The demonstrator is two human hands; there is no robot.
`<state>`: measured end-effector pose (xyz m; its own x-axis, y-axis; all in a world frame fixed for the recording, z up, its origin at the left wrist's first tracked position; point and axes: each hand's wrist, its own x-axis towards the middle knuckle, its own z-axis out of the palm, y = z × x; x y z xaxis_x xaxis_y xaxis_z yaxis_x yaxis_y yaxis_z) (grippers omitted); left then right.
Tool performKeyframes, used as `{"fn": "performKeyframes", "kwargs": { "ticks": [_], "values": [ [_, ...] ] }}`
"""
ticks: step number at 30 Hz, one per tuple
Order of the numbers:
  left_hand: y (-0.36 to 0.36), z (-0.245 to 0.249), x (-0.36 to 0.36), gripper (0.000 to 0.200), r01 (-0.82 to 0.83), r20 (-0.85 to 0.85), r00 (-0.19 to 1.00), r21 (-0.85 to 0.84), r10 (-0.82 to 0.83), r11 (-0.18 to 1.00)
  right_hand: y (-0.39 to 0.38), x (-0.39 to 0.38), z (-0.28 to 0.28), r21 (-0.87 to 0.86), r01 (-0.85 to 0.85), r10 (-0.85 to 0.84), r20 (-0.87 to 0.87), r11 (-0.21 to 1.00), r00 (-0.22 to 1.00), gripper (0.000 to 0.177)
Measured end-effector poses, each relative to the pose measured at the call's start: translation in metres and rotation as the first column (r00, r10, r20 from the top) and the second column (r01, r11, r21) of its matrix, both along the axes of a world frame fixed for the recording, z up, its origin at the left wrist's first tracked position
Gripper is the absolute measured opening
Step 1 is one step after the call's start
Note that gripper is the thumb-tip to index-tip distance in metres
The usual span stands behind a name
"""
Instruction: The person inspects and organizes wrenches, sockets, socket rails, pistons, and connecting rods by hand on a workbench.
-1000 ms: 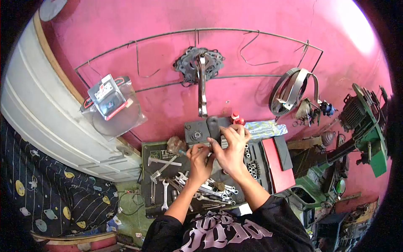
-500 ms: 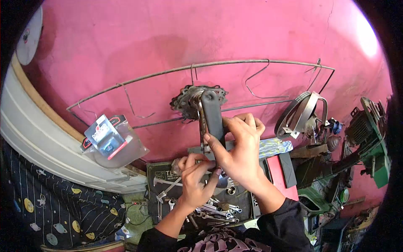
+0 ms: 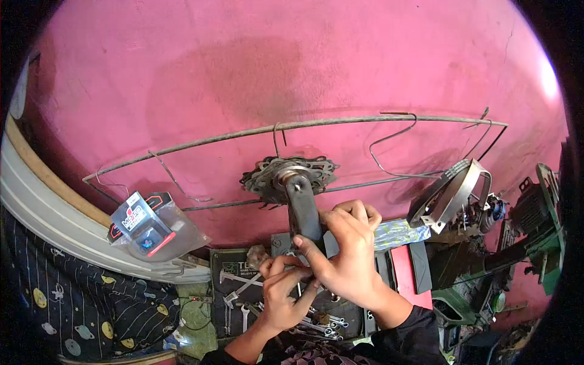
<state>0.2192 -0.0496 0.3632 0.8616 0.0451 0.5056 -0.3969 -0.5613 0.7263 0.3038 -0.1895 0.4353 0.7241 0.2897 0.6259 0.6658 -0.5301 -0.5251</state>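
A dark metal arm [image 3: 302, 207] with a rounded upper end stands in front of me, its flat face toward me. My right hand [image 3: 353, 261] is closed on its lower part, thumb in front and index finger at the right edge. Just below, my left hand [image 3: 286, 295] has its fingers pinched together close to the arm's lower end; what they hold is hidden. Behind the arm's upper end hang several toothed metal discs [image 3: 261, 176] on the wall rack. Under my hands lie several wrenches [image 3: 328, 325] on a dark mat [image 3: 228, 258].
A metal rod rack [image 3: 231, 134] with wire hooks spans the pink wall. A packaged part [image 3: 146, 225] hangs at left, belts [image 3: 444, 188] at right. A caliper [image 3: 240, 289] lies on the mat. Green machinery [image 3: 450, 292] stands at right, patterned dark cloth [image 3: 85, 298] at left.
The view has tilted up, so the rack and discs appear lower. The arm has turned slightly, hiding its bright left side. Both hands stay around its lower end.
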Motion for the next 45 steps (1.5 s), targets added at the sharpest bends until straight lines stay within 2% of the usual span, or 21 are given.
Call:
{"fn": "performKeyframes", "kwargs": {
  "ticks": [7, 11, 14, 16, 17, 21, 23, 25, 28, 29, 31, 32, 33, 34, 35, 37, 39, 40, 43, 45],
  "values": [
    [0.004, -0.019, 0.014, 0.017, -0.061, 0.001, 0.998, 0.027, 0.061, 0.998, 0.008, 0.013, -0.018, -0.011, 0.007, -0.007, 0.008, 1.000, 1.000, 0.034],
    [0.009, -0.033, 0.022, 0.018, -0.150, -0.027, 0.988, 0.024, 0.151, 0.988, 0.015, 0.018, -0.030, -0.031, 0.029, -0.029, -0.007, 0.999, 1.000, 0.035],
    [0.014, -0.051, 0.026, 0.015, -0.248, -0.077, 0.966, -0.011, 0.246, 0.969, 0.016, 0.017, -0.035, -0.040, 0.086, -0.084, 0.051, 0.995, 0.995, 0.034],
    [0.014, -0.055, 0.026, 0.017, -0.246, -0.101, 0.965, -0.045, 0.240, 0.968, 0.013, 0.015, -0.037, -0.121, 0.099, -0.098, 0.014, 0.988, 0.995, 0.034],
    [0.013, -0.057, 0.025, 0.018, -0.247, -0.128, 0.963, -0.084, 0.236, 0.965, 0.011, 0.013, -0.038, -0.120, 0.100, -0.099, 0.011, 0.988, 0.995, 0.034],
    [0.011, -0.063, 0.016, 0.025, -0.251, -0.124, 0.962, -0.056, 0.242, 0.966, -0.003, 0.001, -0.052, -0.111, 0.117, -0.120, -0.016, 0.987, 0.993, 0.033],
    [0.010, -0.064, 0.006, 0.030, -0.305, -0.122, 0.946, -0.025, 0.300, 0.952, -0.017, -0.009, -0.072, -0.142, 0.156, -0.163, -0.042, 0.978, 0.986, 0.033],
    [0.017, -0.075, -0.010, 0.030, -0.308, -0.144, 0.940, 0.028, 0.309, 0.951, -0.038, -0.024, -0.102, -0.151, 0.143, -0.167, -0.159, 0.978, 0.973, 0.032],
    [0.027, -0.107, -0.041, 0.030, -0.330, -0.234, 0.916, 0.017, 0.325, 0.944, -0.075, -0.061, -0.167, -0.324, 0.196, -0.302, -0.316, 0.925, 0.899, 0.033],
    [0.030, -0.121, -0.054, 0.030, -0.325, -0.251, 0.914, 0.016, 0.319, 0.945, -0.089, -0.077, -0.195, -0.361, 0.215, -0.329, -0.292, 0.908, 0.898, 0.029],
    [0.037, -0.151, -0.083, 0.032, -0.302, -0.429, 0.849, 0.089, 0.310, 0.949, -0.116, -0.115, -0.236, -0.542, 0.186, -0.411, -0.329, 0.819, 0.850, 0.030],
    [0.038, -0.169, -0.097, 0.034, -0.295, -0.492, 0.818, 0.086, 0.298, 0.952, -0.129, -0.133, -0.254, -0.555, 0.178, -0.420, -0.345, 0.812, 0.840, 0.030],
    [0.039, -0.180, -0.112, 0.034, -0.285, -0.518, 0.806, 0.083, 0.286, 0.955, -0.141, -0.153, -0.271, -0.629, 0.095, -0.449, -0.432, 0.772, 0.782, 0.032],
    [0.040, -0.189, -0.127, 0.036, -0.202, -0.595, 0.754, 0.193, 0.279, 0.960, -0.153, -0.171, -0.288, -0.687, 0.003, -0.484, -0.509, 0.727, 0.712, 0.034],
    [0.040, -0.197, -0.143, 0.038, -0.102, -0.666, 0.693, 0.289, 0.277, 0.952, -0.166, -0.187, -0.305, -0.696, -0.011, -0.497, -0.523, 0.718, 0.692, 0.034],
    [0.038, -0.201, -0.163, 0.049, 0.136, -0.775, 0.592, 0.366, 0.221, 0.920, -0.189, -0.217, -0.337, -0.749, -0.294, -0.507, -0.632, 0.593, 0.587, 0.040],
    [0.040, -0.212, -0.186, 0.056, 0.333, -0.777, 0.611, 0.426, 0.152, 0.842, -0.201, -0.236, -0.355, -0.707, -0.410, -0.564, -0.707, 0.576, 0.428, 0.048],
    [0.040, -0.214, -0.193, 0.062, 0.416, -0.842, 0.525, 0.379, 0.122, 0.827, -0.204, -0.244, -0.355, -0.693, -0.388, -0.571, -0.721, 0.607, 0.393, 0.049],
    [0.040, -0.239, -0.216, 0.064, 0.435, -0.878, 0.465, 0.336, 0.111, 0.836, -0.208, -0.261, -0.360, -0.709, -0.340, -0.578, -0.703, 0.618, 0.415, 0.050],
    [0.044, -0.251, -0.229, 0.063, 0.397, -0.824, 0.552, 0.396, 0.129, 0.828, -0.207, -0.269, -0.360, -0.700, -0.277, -0.561, -0.701, 0.658, 0.439, 0.051]
  ]
}}
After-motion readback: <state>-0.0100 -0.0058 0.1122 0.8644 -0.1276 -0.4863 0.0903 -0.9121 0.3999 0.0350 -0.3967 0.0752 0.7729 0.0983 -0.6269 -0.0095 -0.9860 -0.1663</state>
